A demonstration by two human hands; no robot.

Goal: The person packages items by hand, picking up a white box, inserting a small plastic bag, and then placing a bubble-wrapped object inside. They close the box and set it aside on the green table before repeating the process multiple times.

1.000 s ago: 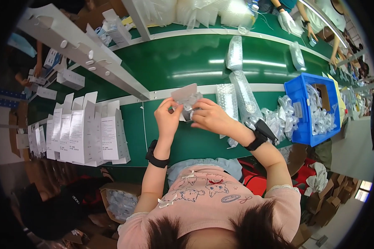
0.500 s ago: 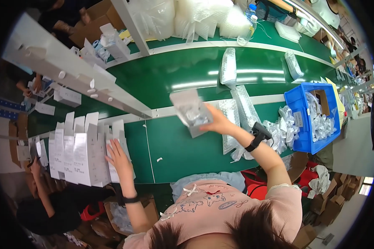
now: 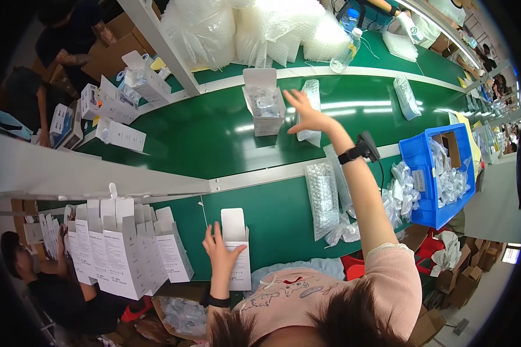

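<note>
My right hand (image 3: 308, 114) reaches over the far green surface, fingers spread, holding nothing. Just left of it stands an open white box (image 3: 268, 124) with its flap up and clear plastic-wrapped contents inside. Partly behind that hand lies a bubble-wrap pouch (image 3: 311, 136). Nearer to me, my left hand (image 3: 221, 254) rests against another upright white box (image 3: 241, 272), its thumb across the front face and its fingers stretched along the left side. This box also has a raised flap; its inside is hidden. Further left, several white boxes (image 3: 121, 260) with raised flaps stand in a tight row.
Bubble-wrap pouches (image 3: 321, 199) lie right of centre, beside small clear bags (image 3: 400, 188) and a blue bin (image 3: 437, 215) of more bags. A metal rail (image 3: 260, 177) crosses the bench, and a post (image 3: 165, 43) rises at left. Co-workers (image 3: 69, 37) stand at left.
My right hand has carried the filled box away from me onto the far surface and let go. My left hand has moved right, and a white box now stands apart from the row beside it.
</note>
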